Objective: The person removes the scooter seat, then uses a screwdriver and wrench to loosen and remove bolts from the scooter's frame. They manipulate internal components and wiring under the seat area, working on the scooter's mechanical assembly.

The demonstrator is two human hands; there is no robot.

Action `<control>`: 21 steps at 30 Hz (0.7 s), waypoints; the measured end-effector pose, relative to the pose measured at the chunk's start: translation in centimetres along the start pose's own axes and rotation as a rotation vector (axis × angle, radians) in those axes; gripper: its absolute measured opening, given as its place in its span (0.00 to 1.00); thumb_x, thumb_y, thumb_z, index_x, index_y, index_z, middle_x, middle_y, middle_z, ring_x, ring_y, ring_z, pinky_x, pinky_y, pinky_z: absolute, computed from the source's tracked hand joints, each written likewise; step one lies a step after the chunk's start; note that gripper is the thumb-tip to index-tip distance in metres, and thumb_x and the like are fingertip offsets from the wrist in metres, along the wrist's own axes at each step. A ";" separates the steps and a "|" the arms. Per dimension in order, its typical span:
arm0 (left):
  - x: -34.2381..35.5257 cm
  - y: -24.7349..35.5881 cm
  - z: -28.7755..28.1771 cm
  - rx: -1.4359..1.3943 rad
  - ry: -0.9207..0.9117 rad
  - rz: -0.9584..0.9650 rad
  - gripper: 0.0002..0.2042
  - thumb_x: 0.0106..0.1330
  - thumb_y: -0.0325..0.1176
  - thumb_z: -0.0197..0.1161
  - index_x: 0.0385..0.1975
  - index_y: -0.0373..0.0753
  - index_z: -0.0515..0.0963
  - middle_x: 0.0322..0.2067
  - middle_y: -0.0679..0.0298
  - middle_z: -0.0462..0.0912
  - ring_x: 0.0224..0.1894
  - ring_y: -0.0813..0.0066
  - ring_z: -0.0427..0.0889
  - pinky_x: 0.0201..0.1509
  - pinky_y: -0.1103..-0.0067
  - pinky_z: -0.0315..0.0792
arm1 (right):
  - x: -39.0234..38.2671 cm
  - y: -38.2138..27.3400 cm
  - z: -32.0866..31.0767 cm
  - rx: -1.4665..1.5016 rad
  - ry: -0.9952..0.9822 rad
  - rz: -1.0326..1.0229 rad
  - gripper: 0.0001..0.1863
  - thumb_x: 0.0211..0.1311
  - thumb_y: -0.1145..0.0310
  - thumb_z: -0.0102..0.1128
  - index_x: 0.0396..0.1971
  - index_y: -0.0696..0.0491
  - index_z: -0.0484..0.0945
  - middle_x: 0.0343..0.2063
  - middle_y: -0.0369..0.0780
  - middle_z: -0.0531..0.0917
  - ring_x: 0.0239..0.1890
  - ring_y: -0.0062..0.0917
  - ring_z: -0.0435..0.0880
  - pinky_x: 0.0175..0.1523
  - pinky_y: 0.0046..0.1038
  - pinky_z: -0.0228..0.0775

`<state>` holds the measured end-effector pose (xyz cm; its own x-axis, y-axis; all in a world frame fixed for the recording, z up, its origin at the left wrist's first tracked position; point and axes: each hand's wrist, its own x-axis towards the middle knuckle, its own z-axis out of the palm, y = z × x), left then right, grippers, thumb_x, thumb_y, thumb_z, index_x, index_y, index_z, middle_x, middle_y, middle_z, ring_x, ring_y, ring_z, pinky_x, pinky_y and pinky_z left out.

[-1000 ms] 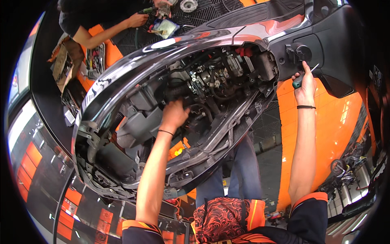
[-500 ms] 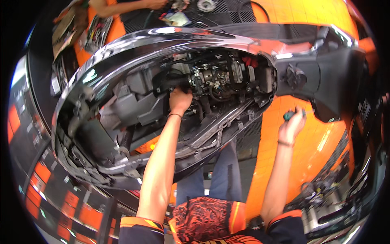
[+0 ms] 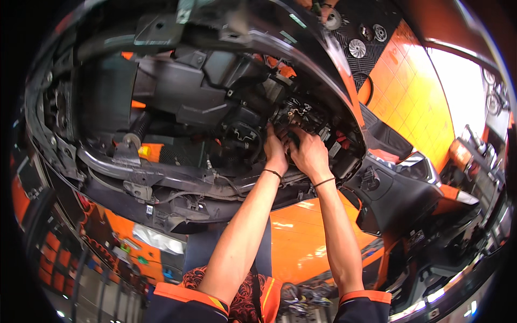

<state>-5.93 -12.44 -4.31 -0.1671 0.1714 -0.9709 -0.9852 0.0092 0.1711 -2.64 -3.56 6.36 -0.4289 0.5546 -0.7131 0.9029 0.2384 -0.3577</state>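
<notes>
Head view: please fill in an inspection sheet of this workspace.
Surface: glossy orange floor, partly hidden by the scooter body.
Job's things: scooter body opened, engine parts exposed.
Clutter: round metal parts on a dark mat.
Hands: left hand and right hand close together at the engine parts; whatever they hold cannot be made out.
Cables: a dark cable along the frame rail.
Surroundings: a wheel near the far right edge.
</notes>
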 end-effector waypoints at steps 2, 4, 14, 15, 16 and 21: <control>0.5 0.2 -1.0 0.019 -0.020 -0.013 0.18 0.76 0.45 0.53 0.50 0.36 0.79 0.44 0.63 0.83 0.39 0.77 0.78 0.44 0.79 0.73 | 0.8 -0.4 0.3 -0.025 -0.034 -0.006 0.19 0.58 0.64 0.62 0.51 0.49 0.83 0.38 0.54 0.86 0.44 0.52 0.84 0.50 0.46 0.78; 0.5 0.2 -1.5 -0.005 -0.005 -0.036 0.15 0.76 0.42 0.55 0.48 0.36 0.80 0.41 0.64 0.83 0.38 0.77 0.78 0.42 0.78 0.73 | 1.3 -0.6 0.9 -0.024 -0.031 -0.023 0.19 0.58 0.63 0.63 0.50 0.50 0.84 0.36 0.54 0.86 0.43 0.52 0.85 0.50 0.46 0.78; 1.0 0.3 -1.0 -0.065 0.015 -0.029 0.09 0.73 0.36 0.58 0.36 0.39 0.81 0.28 0.70 0.80 0.29 0.81 0.74 0.31 0.80 0.67 | 2.9 -1.5 2.1 -0.103 -0.032 -0.042 0.19 0.58 0.63 0.63 0.49 0.50 0.84 0.35 0.55 0.86 0.42 0.52 0.85 0.49 0.46 0.78; 0.9 0.4 -1.1 -0.060 0.002 -0.038 0.09 0.73 0.36 0.58 0.37 0.39 0.81 0.29 0.70 0.80 0.29 0.81 0.74 0.32 0.80 0.67 | 2.9 -1.7 2.1 -0.128 -0.028 -0.039 0.19 0.58 0.63 0.63 0.49 0.50 0.84 0.35 0.55 0.86 0.42 0.52 0.85 0.49 0.46 0.78; 1.0 0.6 -1.3 -0.056 -0.012 -0.044 0.09 0.73 0.36 0.58 0.37 0.39 0.81 0.29 0.70 0.80 0.29 0.81 0.74 0.32 0.80 0.67 | 2.9 -2.0 2.0 -0.151 -0.022 -0.038 0.19 0.58 0.63 0.63 0.49 0.50 0.84 0.35 0.55 0.86 0.42 0.51 0.85 0.49 0.46 0.78; -0.4 1.8 0.2 -0.123 0.068 -0.051 0.08 0.73 0.36 0.58 0.37 0.40 0.81 0.29 0.70 0.80 0.29 0.80 0.74 0.33 0.80 0.66 | 3.3 -3.0 1.4 -0.314 -0.034 -0.126 0.17 0.58 0.62 0.64 0.47 0.47 0.85 0.36 0.51 0.87 0.39 0.49 0.86 0.47 0.46 0.79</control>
<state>-7.60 -12.25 -3.58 -0.1143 0.1068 -0.9877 -0.9891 -0.1057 0.1030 -6.78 -3.56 4.30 -0.5334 0.4799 -0.6966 0.8054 0.5399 -0.2448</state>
